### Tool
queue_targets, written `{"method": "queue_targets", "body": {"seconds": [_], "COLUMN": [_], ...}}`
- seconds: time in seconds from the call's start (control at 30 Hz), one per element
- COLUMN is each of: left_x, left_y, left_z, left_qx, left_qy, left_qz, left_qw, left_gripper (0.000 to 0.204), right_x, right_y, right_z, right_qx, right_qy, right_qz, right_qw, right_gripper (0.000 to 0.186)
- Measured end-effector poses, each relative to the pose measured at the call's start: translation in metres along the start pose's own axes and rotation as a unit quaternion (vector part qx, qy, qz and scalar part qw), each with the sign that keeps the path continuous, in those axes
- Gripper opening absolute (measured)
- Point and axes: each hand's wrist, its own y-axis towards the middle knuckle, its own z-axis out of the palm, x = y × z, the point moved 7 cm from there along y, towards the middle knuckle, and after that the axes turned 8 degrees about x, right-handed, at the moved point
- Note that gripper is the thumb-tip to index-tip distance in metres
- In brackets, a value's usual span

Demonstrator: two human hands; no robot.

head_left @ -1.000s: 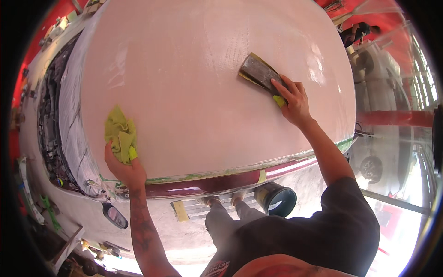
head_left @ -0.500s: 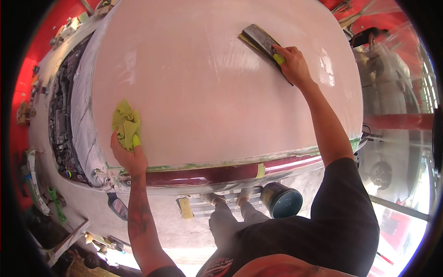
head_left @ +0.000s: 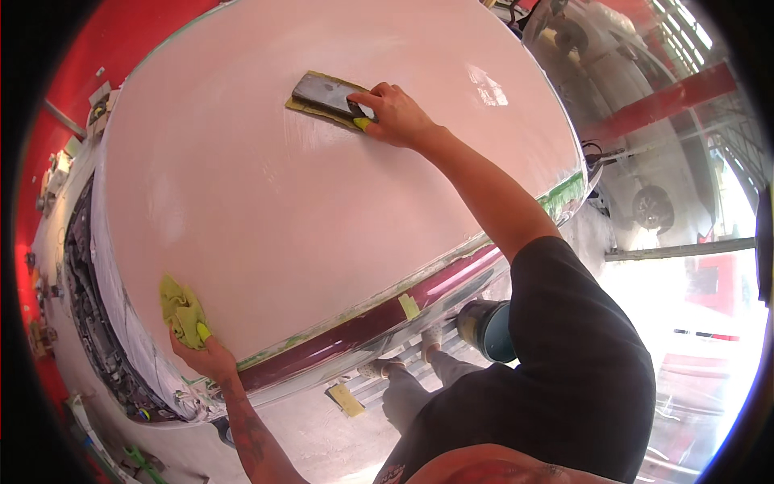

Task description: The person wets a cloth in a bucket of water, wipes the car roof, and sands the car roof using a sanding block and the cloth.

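A wide car roof [head_left: 242, 210], coated in pale pink primer, spreads in front of me, with wet, shiny patches on it. My right hand [head_left: 397, 115] grips a long dark sanding block [head_left: 329, 92] lying on the panel, yellowish sandpaper showing along its edges. My fingers wrap its near right end, and the paper's underside is hidden. At the near left corner my left hand [head_left: 201, 353] is closed around a crumpled yellow-green cloth [head_left: 182, 306], which rests on the panel. A bright yellow-green band shows at each hand.
Green masking tape [head_left: 564, 194] and a dark red strip [head_left: 339, 347] edge the panel's near side. Below, a dark bucket [head_left: 476, 323] stands by my feet, and a yellowish pad [head_left: 347, 399] lies on a slatted platform. Plastic sheeting [head_left: 629, 121] hangs over a car at right.
My right hand has slid the sanding block leftward across the panel. The whole view has turned and shifted, so the cloth and left hand sit lower; both hands keep their grips.
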Motion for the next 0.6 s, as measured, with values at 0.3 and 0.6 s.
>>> {"method": "queue_targets", "body": {"seconds": [0.3,0.6], "left_x": [-0.001,-0.003], "left_y": [0.000,0.001], "left_z": [0.003,-0.002], "left_qx": [-0.002,-0.026], "left_qy": [-0.022,-0.018], "left_qz": [-0.008,0.029], "left_qw": [1.000,0.999], "left_gripper": [0.064,0.056], "right_x": [-0.001,0.058], "right_y": [0.013,-0.079], "right_z": [0.009,0.008], "right_qx": [-0.010,0.004], "right_qy": [-0.032,0.003], "right_qz": [0.036,-0.018], "right_qw": [0.999,1.000], "right_gripper": [0.057,0.054]}}
